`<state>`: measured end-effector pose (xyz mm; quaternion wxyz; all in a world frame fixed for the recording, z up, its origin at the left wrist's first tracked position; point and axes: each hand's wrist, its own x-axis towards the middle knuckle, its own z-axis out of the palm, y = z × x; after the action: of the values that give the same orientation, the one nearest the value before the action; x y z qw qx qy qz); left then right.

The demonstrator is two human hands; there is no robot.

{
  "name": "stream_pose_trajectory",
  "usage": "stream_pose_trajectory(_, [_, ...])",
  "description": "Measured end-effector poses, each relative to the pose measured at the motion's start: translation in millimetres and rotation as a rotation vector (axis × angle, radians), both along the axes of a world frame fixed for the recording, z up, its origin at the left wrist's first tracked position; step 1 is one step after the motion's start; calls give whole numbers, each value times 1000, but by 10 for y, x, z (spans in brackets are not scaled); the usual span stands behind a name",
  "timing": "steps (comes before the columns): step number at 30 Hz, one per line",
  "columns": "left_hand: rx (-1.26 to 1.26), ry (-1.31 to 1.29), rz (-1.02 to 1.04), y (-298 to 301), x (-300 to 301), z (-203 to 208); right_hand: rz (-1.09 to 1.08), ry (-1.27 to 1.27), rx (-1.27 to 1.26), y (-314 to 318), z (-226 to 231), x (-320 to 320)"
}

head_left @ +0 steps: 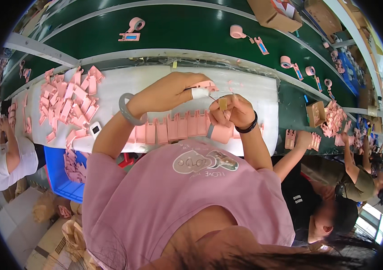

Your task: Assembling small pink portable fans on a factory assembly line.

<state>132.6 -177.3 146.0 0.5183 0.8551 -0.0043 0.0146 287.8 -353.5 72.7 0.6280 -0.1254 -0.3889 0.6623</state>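
My left hand (171,92), with white tape round its thumb and a pale bangle at the wrist, is closed on a pink plastic part (206,84). To its right, the fingers of my right hand (241,110) pinch a small gold-coloured square piece (222,103). A thin wire seems to run between the two hands. Right under my right hand hangs or rests a round pink housing (220,133); whether the hand bears its weight I cannot tell. Below my hands a row of pink plastic holders (178,127) stands side by side on the white foam sheet (153,74).
A heap of loose pink holders (68,96) lies at the left, near a small white device (95,129). A blue crate (61,180) stands below the table edge. Pink housings with wired holders (131,31) lie on the green belt (187,27). Co-workers sit on both sides.
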Motion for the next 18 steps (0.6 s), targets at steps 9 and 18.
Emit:
stream_pose_trajectory(9, [-402, 70, 356, -396, -174, -282, -1308, -1569, -134, -91, 296, -442])
stream_pose_trajectory(18, [-781, -101, 446, -559, -193, -469, -1311, -1304, 34, -71, 240, -574])
